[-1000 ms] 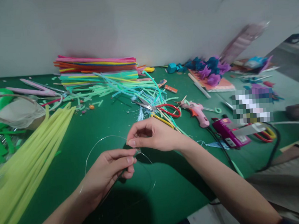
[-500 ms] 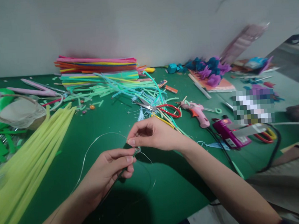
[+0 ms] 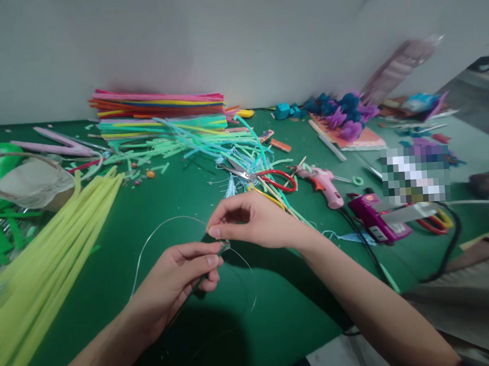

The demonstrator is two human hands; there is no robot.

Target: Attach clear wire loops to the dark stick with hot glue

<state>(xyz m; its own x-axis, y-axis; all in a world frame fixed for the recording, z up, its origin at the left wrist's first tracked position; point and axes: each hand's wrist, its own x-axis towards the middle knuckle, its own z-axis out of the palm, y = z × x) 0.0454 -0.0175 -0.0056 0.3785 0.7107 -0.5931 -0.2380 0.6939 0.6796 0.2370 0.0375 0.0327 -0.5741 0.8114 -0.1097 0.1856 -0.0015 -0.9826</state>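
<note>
My left hand (image 3: 179,278) is pinched around a thin stem with a small, shiny grey-green tip (image 3: 224,245) poking past the fingers. Most of the stem is hidden by the hand. Just above the tip, my right hand (image 3: 253,222) pinches a thin pale wire (image 3: 150,234) between thumb and forefinger. The wire arcs off to the left behind my left wrist, and a loose curve of it hangs right of the tip. Past my right hand lie red-handled scissors (image 3: 278,180), partly open, on light-blue tassels and cut pipe cleaners.
Yellow-green pipe cleaners (image 3: 62,260) lie at left, near a bag-lined container (image 3: 33,182). Coloured pipe-cleaner bundles (image 3: 161,108) rest against the wall. Right are a pink glue gun (image 3: 325,186), its black cord, a magenta device (image 3: 379,219) and purple-blue flowers (image 3: 343,113). Another person's arm (image 3: 476,257) shows at the right edge.
Both hands hold almost the same pose at the stem's tip. The wire has shifted slightly: its left loop sits a little differently, and its loose right curve has moved a little.
</note>
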